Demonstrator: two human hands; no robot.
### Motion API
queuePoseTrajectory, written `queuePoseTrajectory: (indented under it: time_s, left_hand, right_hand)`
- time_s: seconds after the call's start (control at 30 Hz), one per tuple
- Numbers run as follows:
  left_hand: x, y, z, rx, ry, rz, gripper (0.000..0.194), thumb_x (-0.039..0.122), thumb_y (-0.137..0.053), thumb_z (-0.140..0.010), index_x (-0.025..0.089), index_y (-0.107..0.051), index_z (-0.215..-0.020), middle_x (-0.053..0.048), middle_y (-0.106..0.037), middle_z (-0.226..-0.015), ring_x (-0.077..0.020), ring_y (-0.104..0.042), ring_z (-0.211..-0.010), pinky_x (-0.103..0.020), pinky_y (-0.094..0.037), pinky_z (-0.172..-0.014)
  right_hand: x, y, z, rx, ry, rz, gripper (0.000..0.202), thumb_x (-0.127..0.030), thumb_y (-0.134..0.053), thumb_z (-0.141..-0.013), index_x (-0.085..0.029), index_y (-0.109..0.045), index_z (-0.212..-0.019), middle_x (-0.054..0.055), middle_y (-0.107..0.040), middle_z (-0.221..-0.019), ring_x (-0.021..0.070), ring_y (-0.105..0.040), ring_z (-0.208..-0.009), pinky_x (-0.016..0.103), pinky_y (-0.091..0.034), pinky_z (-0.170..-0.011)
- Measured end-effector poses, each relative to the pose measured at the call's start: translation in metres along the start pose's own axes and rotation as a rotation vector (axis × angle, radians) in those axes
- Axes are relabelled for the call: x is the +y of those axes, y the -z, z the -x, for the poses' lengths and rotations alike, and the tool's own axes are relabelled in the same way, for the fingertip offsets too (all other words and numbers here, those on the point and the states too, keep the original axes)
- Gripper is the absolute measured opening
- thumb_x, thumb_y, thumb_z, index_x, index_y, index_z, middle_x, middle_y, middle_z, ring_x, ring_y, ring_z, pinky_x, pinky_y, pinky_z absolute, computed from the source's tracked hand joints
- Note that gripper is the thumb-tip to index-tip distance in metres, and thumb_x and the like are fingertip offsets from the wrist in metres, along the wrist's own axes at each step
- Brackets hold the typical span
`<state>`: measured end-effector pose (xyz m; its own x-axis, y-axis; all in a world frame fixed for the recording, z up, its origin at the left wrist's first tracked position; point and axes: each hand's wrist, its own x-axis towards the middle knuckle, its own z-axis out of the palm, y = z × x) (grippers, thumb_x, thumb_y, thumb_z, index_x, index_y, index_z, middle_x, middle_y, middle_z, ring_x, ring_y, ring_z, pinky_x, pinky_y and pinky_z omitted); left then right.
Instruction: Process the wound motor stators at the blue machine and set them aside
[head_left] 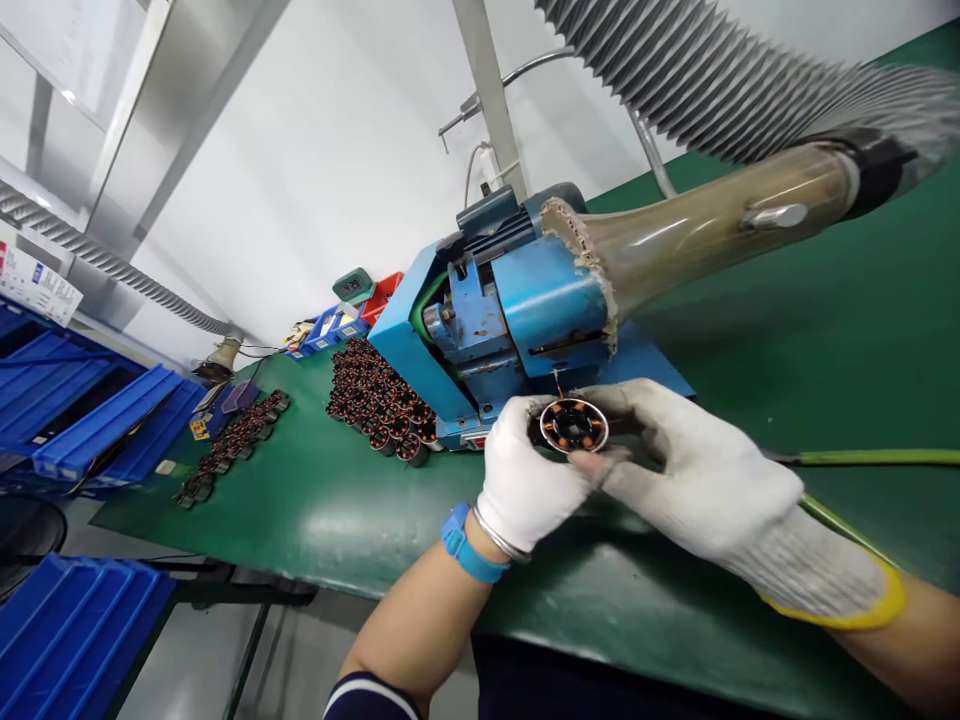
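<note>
Between my gloved hands is a round motor stator (576, 427), with a silvery outer ring and copper windings around a dark centre. My left hand (526, 475), in a white glove, is closed on its left side. From the right, my right hand (682, 465), in a white knit glove with a yellow cuff edge, pinches the rim between thumb and fingers. A thin copper-coloured wire end stands up from the stator's far side. Just beyond the hands stands a blue belt-driven machine (487, 330), close to the stator; whether they touch I cannot tell.
Many similar stators (379, 395) are piled left of the machine, and a row of others (236, 440) lies farther left on the green table (322, 510). A suction pipe (720, 220) leads from the machine to a grey hose (675, 70). Blue bins (112, 420) stand at far left.
</note>
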<state>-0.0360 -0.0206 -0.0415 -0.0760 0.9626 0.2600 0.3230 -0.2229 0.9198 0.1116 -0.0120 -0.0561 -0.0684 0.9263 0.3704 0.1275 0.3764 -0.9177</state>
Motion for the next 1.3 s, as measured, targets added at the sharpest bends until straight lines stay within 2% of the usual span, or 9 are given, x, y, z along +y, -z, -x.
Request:
queuePoseTrajectory:
  time_s: [0.23,0.33,0.43,0.53,0.6,0.73,0.87,1.07,1.3]
  left_hand:
    - [-0.004,0.001,-0.001,-0.006,0.053,0.126,0.056,0.022,-0.094,-0.058,0.022,-0.059,-0.102,-0.005,-0.076,-0.099,-0.0223,-0.074,-0.088,-0.037,-0.062,-0.085]
    - [-0.001,0.002,-0.003,0.045,0.07,0.073,0.051,0.018,-0.089,-0.059,0.022,-0.057,-0.098,-0.005,-0.076,-0.095,-0.0212,-0.074,-0.085,-0.035,-0.061,-0.08]
    - [0.004,0.002,-0.001,0.12,0.088,0.051,0.048,0.024,-0.089,-0.061,0.022,-0.055,-0.096,-0.005,-0.074,-0.091,-0.0206,-0.074,-0.083,-0.035,-0.061,-0.08]
    - [0.008,0.0,0.0,0.185,0.107,0.064,0.05,0.03,-0.09,-0.061,0.023,-0.053,-0.094,-0.003,-0.071,-0.089,-0.0193,-0.072,-0.08,-0.035,-0.06,-0.08]
    - [0.008,-0.001,-0.001,0.229,0.103,0.042,0.053,0.029,-0.092,-0.058,0.023,-0.051,-0.092,-0.002,-0.069,-0.086,-0.0179,-0.07,-0.077,-0.034,-0.059,-0.079]
    - [0.0,-0.001,0.0,0.177,0.079,0.036,0.052,0.027,-0.091,-0.061,0.022,-0.053,-0.095,0.0,-0.067,-0.086,-0.0157,-0.066,-0.075,-0.032,-0.057,-0.077]
    - [-0.006,0.0,0.001,0.086,0.024,0.011,0.047,0.022,-0.088,-0.065,0.023,-0.057,-0.1,-0.001,-0.067,-0.091,-0.0169,-0.067,-0.082,-0.033,-0.058,-0.082]
    - [0.0,0.001,-0.003,0.158,0.059,-0.032,0.036,0.023,-0.084,-0.07,0.023,-0.054,-0.09,0.0,-0.065,-0.084,-0.0168,-0.065,-0.078,-0.034,-0.057,-0.084]
    - [-0.003,-0.004,0.01,-0.011,0.044,0.124,0.051,0.018,-0.082,-0.073,0.023,-0.054,-0.114,-0.006,-0.068,-0.108,-0.0211,-0.069,-0.098,-0.037,-0.057,-0.093]
  right_hand:
    - [0.003,0.012,-0.005,-0.038,0.299,0.188,0.036,-0.042,-0.073,-0.086,-0.026,-0.07,-0.118,0.013,-0.074,-0.115,0.0352,-0.074,-0.104,0.05,-0.064,-0.091]
    - [0.0,0.017,-0.011,-0.099,0.38,0.25,0.014,-0.037,-0.064,-0.091,-0.027,-0.072,-0.097,0.011,-0.076,-0.092,0.031,-0.074,-0.086,0.046,-0.063,-0.078]
    - [-0.004,0.022,-0.013,-0.103,0.167,0.209,0.021,-0.044,-0.063,-0.091,-0.026,-0.069,-0.082,0.007,-0.072,-0.074,0.0257,-0.069,-0.066,0.039,-0.06,-0.062]
    - [-0.007,0.024,-0.012,0.083,-0.19,0.024,0.025,-0.051,-0.069,-0.086,-0.026,-0.067,-0.08,0.005,-0.072,-0.071,0.0242,-0.068,-0.062,0.037,-0.059,-0.057]
    - [-0.006,0.024,-0.01,0.177,-0.237,-0.036,0.022,-0.049,-0.071,-0.085,-0.027,-0.068,-0.087,0.006,-0.074,-0.078,0.026,-0.071,-0.067,0.038,-0.061,-0.061]
    - [0.003,0.017,-0.011,0.072,0.12,0.149,0.043,-0.047,-0.078,-0.078,-0.026,-0.069,-0.115,0.013,-0.075,-0.117,0.0352,-0.073,-0.105,0.049,-0.062,-0.09]
    - [0.003,0.019,-0.016,-0.156,0.347,0.298,0.019,-0.045,-0.066,-0.087,-0.026,-0.072,-0.087,0.009,-0.074,-0.085,0.0325,-0.07,-0.086,0.054,-0.058,-0.09]
    - [-0.014,0.036,-0.02,0.171,-0.19,0.079,0.022,-0.048,-0.07,-0.082,-0.026,-0.07,-0.083,0.006,-0.073,-0.077,0.0246,-0.067,-0.064,0.037,-0.057,-0.058]
    - [-0.014,0.007,-0.016,-0.031,-0.256,-0.113,0.035,-0.057,-0.078,-0.072,-0.024,-0.07,-0.077,0.006,-0.074,-0.077,0.0255,-0.072,-0.074,0.037,-0.063,-0.07]
